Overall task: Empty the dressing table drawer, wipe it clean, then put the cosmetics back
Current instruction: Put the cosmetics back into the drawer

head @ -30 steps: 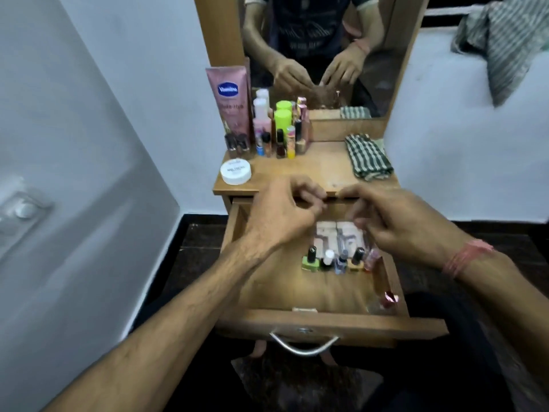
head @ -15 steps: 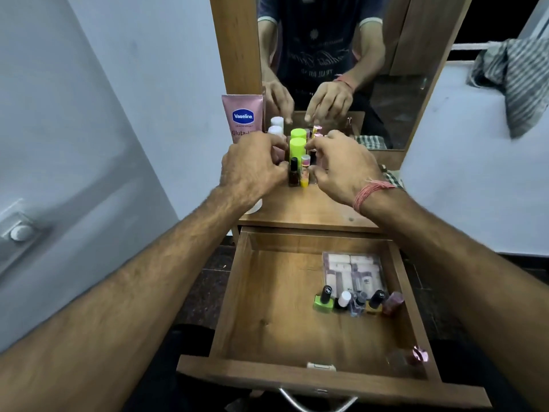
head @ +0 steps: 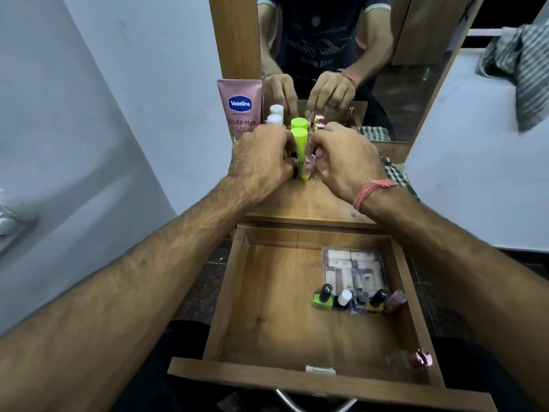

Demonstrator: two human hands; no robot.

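The wooden drawer [head: 267, 307] stands pulled out below the dressing table top [head: 309, 203]. Inside it lie a clear flat case [head: 353, 270], a row of small nail polish bottles [head: 358, 301] and a pink-capped bottle [head: 417, 359] at the front right corner. On the table top, both hands reach into a cluster of cosmetics. My left hand [head: 261, 159] closes around small dark bottles beside the green-capped tube [head: 299, 138]. My right hand [head: 344, 159] pinches a small pink-capped item [head: 310, 160]. What each hand grips is mostly hidden by its fingers.
A pink Vaseline tube [head: 240, 107] and white-capped bottles [head: 274, 115] stand at the back left against the mirror [head: 401, 84]. A checked cloth [head: 396, 173] lies on the table's right side. A white wall is close on the left, and a striped cloth [head: 525, 63] hangs at the upper right.
Both hands rose from over the drawer to the cosmetics cluster on the table top and closed in around it. The drawer's contents have not moved.
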